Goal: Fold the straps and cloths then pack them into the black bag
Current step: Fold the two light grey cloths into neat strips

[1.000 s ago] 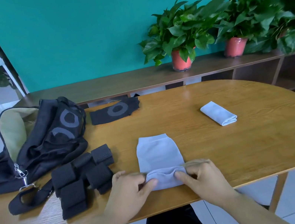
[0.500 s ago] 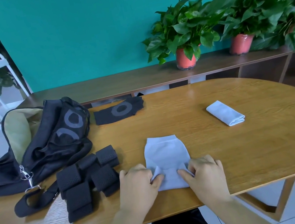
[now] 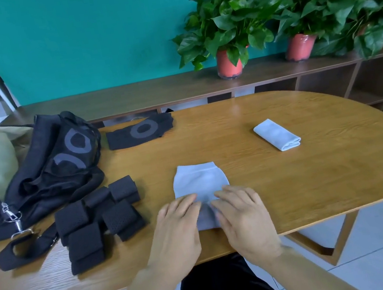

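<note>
Pressing the pale cloth flat, left hand and right hand (grips spread)

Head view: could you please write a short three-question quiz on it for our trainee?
1. True or false: the left hand and right hand both rest on the flat cloth.
2. Where does the folded cloth lie? A. on the floor B. on the table C. on the shelf
3. Fill in: the straps lie to the person's ____ of the flat cloth.
Key: 1 true; 2 B; 3 left.
</note>
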Tool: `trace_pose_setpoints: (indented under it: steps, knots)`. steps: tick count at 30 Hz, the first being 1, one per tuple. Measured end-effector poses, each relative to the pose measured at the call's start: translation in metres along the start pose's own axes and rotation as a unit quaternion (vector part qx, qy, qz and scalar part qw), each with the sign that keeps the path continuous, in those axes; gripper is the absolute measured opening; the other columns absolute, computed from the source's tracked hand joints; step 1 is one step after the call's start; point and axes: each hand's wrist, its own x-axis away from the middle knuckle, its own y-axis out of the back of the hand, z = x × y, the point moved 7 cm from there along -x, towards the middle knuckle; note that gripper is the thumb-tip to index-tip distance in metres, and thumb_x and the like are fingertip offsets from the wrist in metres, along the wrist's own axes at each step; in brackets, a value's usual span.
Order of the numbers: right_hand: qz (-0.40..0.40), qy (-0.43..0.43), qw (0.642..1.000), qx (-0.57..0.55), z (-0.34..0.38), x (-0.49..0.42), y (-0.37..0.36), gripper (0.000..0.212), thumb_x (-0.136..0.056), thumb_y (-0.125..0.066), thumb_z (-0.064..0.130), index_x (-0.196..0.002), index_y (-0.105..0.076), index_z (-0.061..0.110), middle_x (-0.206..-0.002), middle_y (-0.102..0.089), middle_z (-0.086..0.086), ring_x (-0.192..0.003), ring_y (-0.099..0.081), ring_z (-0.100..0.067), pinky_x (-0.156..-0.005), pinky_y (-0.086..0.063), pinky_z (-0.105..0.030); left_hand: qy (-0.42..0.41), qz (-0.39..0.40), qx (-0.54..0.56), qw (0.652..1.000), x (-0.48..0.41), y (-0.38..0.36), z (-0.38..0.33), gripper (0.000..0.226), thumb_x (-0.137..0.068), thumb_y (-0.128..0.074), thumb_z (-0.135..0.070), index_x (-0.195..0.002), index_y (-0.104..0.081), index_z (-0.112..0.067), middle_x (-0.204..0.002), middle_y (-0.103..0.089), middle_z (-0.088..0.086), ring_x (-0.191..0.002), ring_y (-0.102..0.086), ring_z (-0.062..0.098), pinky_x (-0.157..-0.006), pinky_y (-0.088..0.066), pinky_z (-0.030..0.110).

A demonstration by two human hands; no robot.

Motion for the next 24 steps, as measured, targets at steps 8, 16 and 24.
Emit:
trace_pose_setpoints:
  steps: [8, 16, 24]
  knots:
    - [0.215, 0.050, 0.975, 0.032, -0.005, 0.026, -0.023, 0.059, -0.102, -0.016, 0.045, -0.143, -0.041, 0.011, -0.151, -0.035, -0.003, -0.141, -0.027, -0.014, -0.112, -0.019, -0.035, -0.003, 0.118, -0.104, 0.988, 0.029, -0.026, -0.002, 0.060, -0.098, -0.029, -0.040, -0.132, -0.053, 0.002, -0.138, -0.052, 0.016, -0.131, -0.047, 0.024, -0.107, -0.022, 0.040]
    - [0.227, 0.058, 0.972, 0.024, -0.004, 0.029, -0.018, 0.061, -0.103, -0.012, 0.046, -0.143, -0.040, 0.011, -0.151, -0.034, -0.004, -0.141, -0.025, -0.014, -0.112, -0.017, -0.036, 0.026, 0.190, -0.110, 0.975, 0.021, -0.026, 0.011, 0.079, -0.097, 0.007, -0.048, -0.143, -0.039, -0.004, -0.150, -0.038, 0.010, -0.141, -0.031, 0.017, -0.115, 0.000, 0.040]
    - [0.217, 0.091, 0.972, -0.003, 0.023, 0.035, -0.017, 0.051, -0.101, -0.027, 0.040, -0.139, -0.046, 0.012, -0.147, -0.042, -0.003, -0.139, -0.032, -0.016, -0.109, -0.024, -0.034, 0.101, 0.244, -0.096, 0.960, -0.015, -0.025, 0.038, 0.056, -0.102, 0.001, -0.041, -0.154, -0.004, -0.022, -0.161, 0.001, -0.012, -0.146, 0.013, 0.011, -0.115, 0.017, 0.048]
